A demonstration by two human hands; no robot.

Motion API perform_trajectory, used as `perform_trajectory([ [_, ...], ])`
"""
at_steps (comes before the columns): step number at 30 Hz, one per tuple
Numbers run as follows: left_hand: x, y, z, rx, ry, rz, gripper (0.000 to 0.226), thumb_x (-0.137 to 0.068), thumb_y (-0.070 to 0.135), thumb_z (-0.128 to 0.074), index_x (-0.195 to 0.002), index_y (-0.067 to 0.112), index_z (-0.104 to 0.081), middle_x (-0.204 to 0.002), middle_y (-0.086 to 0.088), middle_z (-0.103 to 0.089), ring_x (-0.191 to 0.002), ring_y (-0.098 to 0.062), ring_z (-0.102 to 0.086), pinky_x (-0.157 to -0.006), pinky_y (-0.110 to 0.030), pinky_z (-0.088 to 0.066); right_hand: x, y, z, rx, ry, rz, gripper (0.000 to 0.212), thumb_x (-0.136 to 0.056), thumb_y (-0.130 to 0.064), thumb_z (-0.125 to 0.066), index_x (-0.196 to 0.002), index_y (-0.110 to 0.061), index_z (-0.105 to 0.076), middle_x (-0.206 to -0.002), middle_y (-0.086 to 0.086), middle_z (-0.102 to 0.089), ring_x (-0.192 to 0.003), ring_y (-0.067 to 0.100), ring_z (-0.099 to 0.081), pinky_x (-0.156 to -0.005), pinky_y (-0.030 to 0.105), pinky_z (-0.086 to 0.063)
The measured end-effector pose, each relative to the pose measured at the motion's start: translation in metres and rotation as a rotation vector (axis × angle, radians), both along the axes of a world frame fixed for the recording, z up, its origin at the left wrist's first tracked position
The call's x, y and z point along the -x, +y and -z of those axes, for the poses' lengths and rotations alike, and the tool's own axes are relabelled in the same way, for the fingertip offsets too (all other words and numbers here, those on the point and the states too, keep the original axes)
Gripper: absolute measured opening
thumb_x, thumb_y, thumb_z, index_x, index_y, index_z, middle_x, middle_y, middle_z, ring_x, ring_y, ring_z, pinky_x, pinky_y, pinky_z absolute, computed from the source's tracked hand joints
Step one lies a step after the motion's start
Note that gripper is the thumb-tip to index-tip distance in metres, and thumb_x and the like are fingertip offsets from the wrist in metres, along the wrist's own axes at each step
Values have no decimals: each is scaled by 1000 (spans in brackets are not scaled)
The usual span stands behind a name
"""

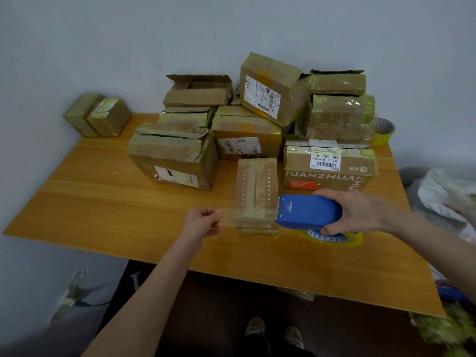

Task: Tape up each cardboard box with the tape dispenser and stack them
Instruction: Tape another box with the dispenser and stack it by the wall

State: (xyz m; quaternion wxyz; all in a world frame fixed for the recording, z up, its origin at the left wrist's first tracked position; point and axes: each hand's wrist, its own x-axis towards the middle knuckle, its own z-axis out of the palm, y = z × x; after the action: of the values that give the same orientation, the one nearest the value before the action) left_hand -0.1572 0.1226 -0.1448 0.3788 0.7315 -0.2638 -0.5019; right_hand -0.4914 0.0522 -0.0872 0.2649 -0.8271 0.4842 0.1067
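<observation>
One narrow cardboard box (pixel 256 191) (brown, slit seam on top, two rows of printed marks) stands at frame centre on the wooden table (pixel 103 202), the right hand (pixel 360 211) grasping the blue tape dispenser (pixel 307 211) at its right edge, the left hand (pixel 202 221) pinching the clear tape strip (pixel 228 219) at its left.
</observation>
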Motion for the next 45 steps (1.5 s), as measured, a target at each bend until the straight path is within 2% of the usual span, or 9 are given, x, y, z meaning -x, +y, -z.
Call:
perform_trajectory([
  [15, 8, -12, 20, -74, -74, 30, 10, -89, 9, -67, -82, 7, -59, -78, -8, -62, -66, -15, -60, -55, -25, -55, 2, -7, 22, -74, 18, 45, 74, -72, -52, -73, -136, -43, -36, -111, -12, -59, -98, 16, -58, -85, 42, -53],
  [24, 4, -21, 27, -74, -286, 102, 15, -90, 18, -66, -78, 14, -58, -86, -13, -66, -69, -15, -60, -71, -38, -60, -13, -2, 33, -103, 57, 69, 78, -74, -55, -70, -140, -43, -30, -102, -15, -52, -90, 13, -54, -69, 30, -47],
  [26, 5, -21, 25, -107, -364, 185, 18, -90, 29, -66, -97, 14, -60, -98, -11, -67, -76, -17, -61, -74, -39, -59, -16, 2, 35, -91, 66, 77, 78, -74, -55, -69, -140, -43, -30, -101, -16, -51, -89, 13, -53, -63, 27, -42],
  [28, -3, -20, 19, -253, -625, 441, 58, -88, 44, -64, -136, 20, -42, -121, -12, -55, -93, -24, -62, -78, -36, -55, -16, 3, 37, -80, 63, 78, 76, -74, -55, -69, -138, -42, -31, -100, -15, -51, -88, 13, -53, -62, 28, -42],
  [30, -16, -13, 14, -305, -942, 583, 75, -89, 48, -60, -150, 23, -22, -144, -14, -33, -117, -31, -53, -90, -39, -49, -15, 3, 37, -72, 62, 71, 75, -74, -56, -69, -138, -41, -32, -101, -14, -53, -88, 14, -54, -66, 30, -46],
  [32, -13, -3, 8, -59, -1124, 521, 63, -95, 37, -54, -149, 18, -29, -151, -11, -31, -130, -27, -43, -101, -38, -44, -15, 4, 38, -54, 64, 55, 77, -74, -58, -69, -138, -42, -31, -102, -14, -54, -89, 14, -55, -69, 31, -49],
  [36, 50, 15, 12, 421, -1083, 870, 54, -100, 29, -40, -150, 21, -22, -157, 5, -20, -145, -12, -15, -118, -34, -20, -14, 3, 42, -52, 22, 51, 82, -70, -64, -70, -139, -42, -32, -104, -16, -53, -92, 13, -54, -70, 30, -48],
  [39, 75, 18, 28, 330, -1154, 1103, 63, -103, 31, -33, -147, 24, 11, -157, 4, 13, -142, -8, 19, -118, -32, 8, -9, 4, 44, -29, 12, 9, 95, -69, -75, -64, -146, -47, -17, -113, -16, -53, -93, 11, -50, -68, 27, -43],
  [45, 69, 15, 39, 285, -1215, 1162, 71, -102, 36, -35, -145, 23, 20, -155, 4, 23, -141, -9, 25, -118, -31, 12, 11, 5, 44, -21, -29, -35, 89, -76, -63, -65, -143, -57, -8, -111, -19, -50, -94, 10, -51, -72, 28, -48],
])
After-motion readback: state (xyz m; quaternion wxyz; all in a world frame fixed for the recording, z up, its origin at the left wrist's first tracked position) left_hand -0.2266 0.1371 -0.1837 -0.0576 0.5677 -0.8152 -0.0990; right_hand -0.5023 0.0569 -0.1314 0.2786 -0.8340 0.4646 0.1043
